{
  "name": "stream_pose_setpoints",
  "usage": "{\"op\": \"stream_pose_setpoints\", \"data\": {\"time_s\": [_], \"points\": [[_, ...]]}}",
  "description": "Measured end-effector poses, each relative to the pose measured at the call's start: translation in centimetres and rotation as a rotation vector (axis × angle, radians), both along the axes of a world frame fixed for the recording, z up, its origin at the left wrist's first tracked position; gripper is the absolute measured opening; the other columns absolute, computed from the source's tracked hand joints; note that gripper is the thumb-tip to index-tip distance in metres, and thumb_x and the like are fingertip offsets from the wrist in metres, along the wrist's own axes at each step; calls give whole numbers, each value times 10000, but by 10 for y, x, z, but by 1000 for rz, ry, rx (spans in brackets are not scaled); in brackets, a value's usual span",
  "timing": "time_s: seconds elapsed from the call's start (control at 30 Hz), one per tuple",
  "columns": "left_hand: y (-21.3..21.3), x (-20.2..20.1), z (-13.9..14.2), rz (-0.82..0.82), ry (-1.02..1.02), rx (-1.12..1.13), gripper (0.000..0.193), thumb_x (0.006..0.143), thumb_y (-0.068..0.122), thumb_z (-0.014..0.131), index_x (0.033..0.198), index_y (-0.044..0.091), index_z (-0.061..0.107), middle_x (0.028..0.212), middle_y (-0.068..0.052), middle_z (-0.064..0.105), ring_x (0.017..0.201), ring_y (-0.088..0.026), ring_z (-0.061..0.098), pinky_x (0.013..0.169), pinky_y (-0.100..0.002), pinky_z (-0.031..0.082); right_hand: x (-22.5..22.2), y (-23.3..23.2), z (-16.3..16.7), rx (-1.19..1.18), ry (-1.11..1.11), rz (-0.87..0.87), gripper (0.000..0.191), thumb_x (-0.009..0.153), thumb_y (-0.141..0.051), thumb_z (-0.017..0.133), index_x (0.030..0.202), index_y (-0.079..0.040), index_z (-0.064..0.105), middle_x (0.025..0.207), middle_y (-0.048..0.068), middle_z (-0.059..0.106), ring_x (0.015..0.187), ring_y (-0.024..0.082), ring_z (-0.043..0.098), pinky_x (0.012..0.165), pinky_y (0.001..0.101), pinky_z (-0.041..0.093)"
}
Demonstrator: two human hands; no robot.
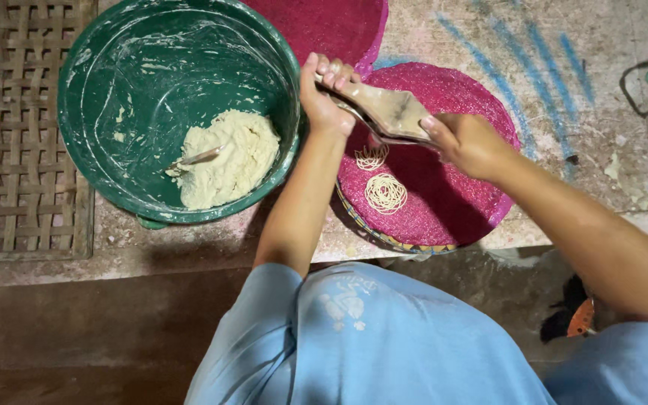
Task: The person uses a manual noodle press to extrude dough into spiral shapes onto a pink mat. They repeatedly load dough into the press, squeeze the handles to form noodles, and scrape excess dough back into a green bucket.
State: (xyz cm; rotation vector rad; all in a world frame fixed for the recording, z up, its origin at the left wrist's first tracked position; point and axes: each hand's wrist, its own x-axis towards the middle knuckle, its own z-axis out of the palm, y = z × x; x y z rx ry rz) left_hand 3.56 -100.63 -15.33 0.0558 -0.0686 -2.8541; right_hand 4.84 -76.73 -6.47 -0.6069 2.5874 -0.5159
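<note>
Both my hands grip a dough-smeared wooden noodle press point(390, 112) held over a round pink woven mat point(459, 195). My left hand point(325, 94) holds its left handle, my right hand point(465, 141) holds the right one. Thin strands hang from the press into a small half-formed noodle nest point(371, 157). A finished round noodle nest point(385, 193) lies just below it on the mat. A big green tub point(99, 90) to the left holds a lump of pale dough point(228, 159) with a spoon point(198, 157) stuck in it.
A second pink mat point(324, 26) lies at the top, partly under the tub. A woven bamboo tray point(13, 127) lies at the far left. The worktop point(579, 112) is stained, with blue streaks. A dark floor lies below, with an orange-black object point(575, 319).
</note>
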Motion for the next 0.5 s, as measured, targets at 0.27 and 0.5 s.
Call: {"op": "stream_pose_setpoints", "data": {"time_s": [0.27, 0.5], "points": [[2, 6, -2, 23, -93, 16, 294, 947, 309, 564, 704, 206, 435, 582, 72, 391, 530, -113, 390, 636, -348, 423, 7, -1, 3, 12, -176, -64, 631, 1073, -505, 371, 1017, 28, 705, 683, 142, 689, 656, 272, 714, 714, 433, 575], [0, -7, 32, -69, 24, 24, 326, 977, 378, 457, 734, 161, 456, 636, 19, 428, 585, -148, 430, 688, -360, 446, -7, 5, 2, -91, 67, -31, 548, 1092, -471, 451, 1045, 18, 695, 688, 142, 641, 657, 256, 645, 678, 439, 499]]}}
